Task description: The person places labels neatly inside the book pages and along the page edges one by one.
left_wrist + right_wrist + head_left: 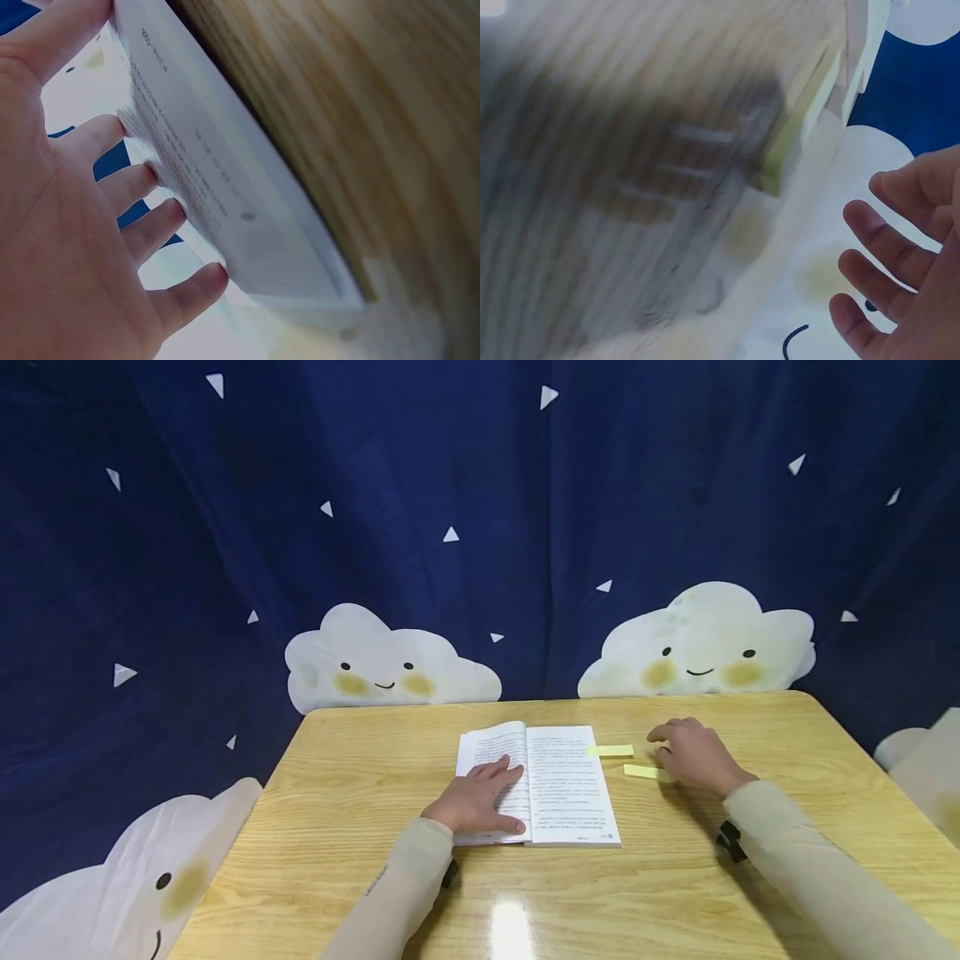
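Note:
An open book with printed pages lies on the wooden table. My left hand rests on its left page with the fingers spread; the left wrist view shows the fingertips touching the paper. A yellow sticky strip juts out from the right page's outer edge. Just below it on the table is a second yellow piece, a thin sticky-note pad, partly hidden by my right hand. That hand hovers over the pad's right end, fingers loosely bent and holding nothing. In the right wrist view the pad is apart from the fingers.
The wooden table reaches back to a dark blue curtain printed with white clouds and triangles. A dark band is worn at the right wrist.

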`<action>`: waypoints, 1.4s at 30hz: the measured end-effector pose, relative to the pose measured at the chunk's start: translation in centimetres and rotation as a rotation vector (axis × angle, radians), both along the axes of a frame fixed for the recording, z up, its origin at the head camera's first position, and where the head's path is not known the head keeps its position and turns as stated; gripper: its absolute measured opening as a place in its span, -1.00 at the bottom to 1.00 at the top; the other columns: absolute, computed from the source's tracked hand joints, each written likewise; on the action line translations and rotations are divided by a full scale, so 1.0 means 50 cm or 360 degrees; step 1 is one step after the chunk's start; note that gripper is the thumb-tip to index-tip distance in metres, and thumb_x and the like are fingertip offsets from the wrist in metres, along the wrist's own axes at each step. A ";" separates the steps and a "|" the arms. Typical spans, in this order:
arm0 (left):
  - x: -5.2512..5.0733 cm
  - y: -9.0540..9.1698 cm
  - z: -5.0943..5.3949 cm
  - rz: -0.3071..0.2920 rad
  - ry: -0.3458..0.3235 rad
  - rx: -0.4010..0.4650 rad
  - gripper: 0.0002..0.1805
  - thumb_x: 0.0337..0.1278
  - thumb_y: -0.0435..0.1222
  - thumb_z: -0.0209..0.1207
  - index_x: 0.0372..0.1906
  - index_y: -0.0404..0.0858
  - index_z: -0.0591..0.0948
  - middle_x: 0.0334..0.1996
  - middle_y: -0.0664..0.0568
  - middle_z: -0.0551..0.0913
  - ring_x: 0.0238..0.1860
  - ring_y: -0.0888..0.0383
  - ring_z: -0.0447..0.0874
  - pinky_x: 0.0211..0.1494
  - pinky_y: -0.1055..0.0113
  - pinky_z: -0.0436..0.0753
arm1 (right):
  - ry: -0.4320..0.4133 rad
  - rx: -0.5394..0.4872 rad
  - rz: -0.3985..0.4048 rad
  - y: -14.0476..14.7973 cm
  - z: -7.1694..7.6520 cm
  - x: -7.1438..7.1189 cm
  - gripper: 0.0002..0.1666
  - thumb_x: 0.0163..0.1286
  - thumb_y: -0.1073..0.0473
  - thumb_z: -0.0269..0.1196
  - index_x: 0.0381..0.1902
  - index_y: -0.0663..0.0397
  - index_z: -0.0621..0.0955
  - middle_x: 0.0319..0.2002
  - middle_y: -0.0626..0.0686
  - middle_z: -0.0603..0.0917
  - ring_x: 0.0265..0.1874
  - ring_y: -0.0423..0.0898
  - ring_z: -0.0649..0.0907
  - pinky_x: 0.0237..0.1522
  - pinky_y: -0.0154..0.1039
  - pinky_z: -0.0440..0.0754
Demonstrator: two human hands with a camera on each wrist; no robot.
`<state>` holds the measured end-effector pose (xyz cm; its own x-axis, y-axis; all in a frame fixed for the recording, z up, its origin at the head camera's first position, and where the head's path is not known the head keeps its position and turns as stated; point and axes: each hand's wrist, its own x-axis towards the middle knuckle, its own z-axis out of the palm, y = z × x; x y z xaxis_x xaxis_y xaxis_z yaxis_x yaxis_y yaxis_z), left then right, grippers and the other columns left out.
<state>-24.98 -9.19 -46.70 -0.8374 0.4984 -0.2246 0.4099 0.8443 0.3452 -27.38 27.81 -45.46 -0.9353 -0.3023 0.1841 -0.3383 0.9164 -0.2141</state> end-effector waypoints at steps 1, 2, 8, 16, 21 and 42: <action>0.000 0.000 0.000 -0.0001 -0.0001 0.0002 0.00 0.03 0.24 0.30 0.56 0.15 0.15 0.62 0.14 -0.01 0.61 -0.04 0.03 0.51 -0.16 0.25 | -0.0007 -0.0003 0.0003 0.002 -0.001 0.001 -0.72 0.33 0.29 0.17 -0.07 0.18 0.73 -0.13 0.22 0.74 -0.11 0.30 0.64 -0.28 0.21 0.60; -0.001 0.000 0.000 0.0000 -0.0003 0.0005 0.00 0.03 0.24 0.30 0.56 0.15 0.15 0.63 0.14 -0.02 0.61 -0.04 0.03 0.51 -0.16 0.25 | -0.0020 -0.0013 0.0007 0.004 -0.002 0.003 -0.73 0.33 0.27 0.19 -0.08 0.19 0.73 -0.17 0.20 0.75 -0.15 0.27 0.65 -0.28 0.19 0.61; 0.001 -0.003 0.004 0.0005 -0.0016 0.0026 0.00 0.02 0.23 0.31 0.56 0.13 0.15 0.62 0.13 -0.01 0.60 -0.06 0.04 0.50 -0.18 0.24 | -0.0091 -0.0072 0.0047 0.008 -0.020 0.003 -0.78 0.34 0.18 0.27 -0.16 0.17 0.75 -0.28 0.09 0.76 -0.30 0.07 0.70 -0.29 0.05 0.67; 0.001 -0.001 0.007 -0.0025 -0.0009 0.0023 0.01 0.02 0.24 0.30 0.56 0.11 0.15 0.62 0.10 0.00 0.60 -0.07 0.04 0.49 -0.18 0.27 | -0.0093 -0.0011 0.0063 -0.006 -0.038 0.000 -0.86 0.33 0.16 0.30 -0.28 0.06 0.77 -0.34 0.01 0.76 -0.35 -0.02 0.70 -0.28 0.01 0.67; 0.002 0.000 0.004 -0.0018 -0.0007 0.0020 0.01 0.02 0.24 0.31 0.56 0.12 0.16 0.62 0.11 0.00 0.60 -0.08 0.05 0.49 -0.19 0.27 | -0.0143 0.0021 0.0024 -0.016 -0.043 -0.001 -0.88 0.31 0.12 0.32 -0.32 0.01 0.76 -0.40 -0.03 0.71 -0.41 -0.10 0.62 -0.37 -0.04 0.61; -0.001 -0.002 0.000 -0.0015 -0.0007 0.0031 0.02 0.01 0.25 0.30 0.57 0.13 0.14 0.63 0.12 -0.01 0.60 -0.07 0.04 0.50 -0.17 0.27 | -0.0113 0.0049 0.0040 -0.014 -0.047 -0.004 -0.92 0.23 0.22 0.34 -0.31 0.08 0.73 -0.37 0.02 0.72 -0.36 -0.02 0.66 -0.31 0.00 0.64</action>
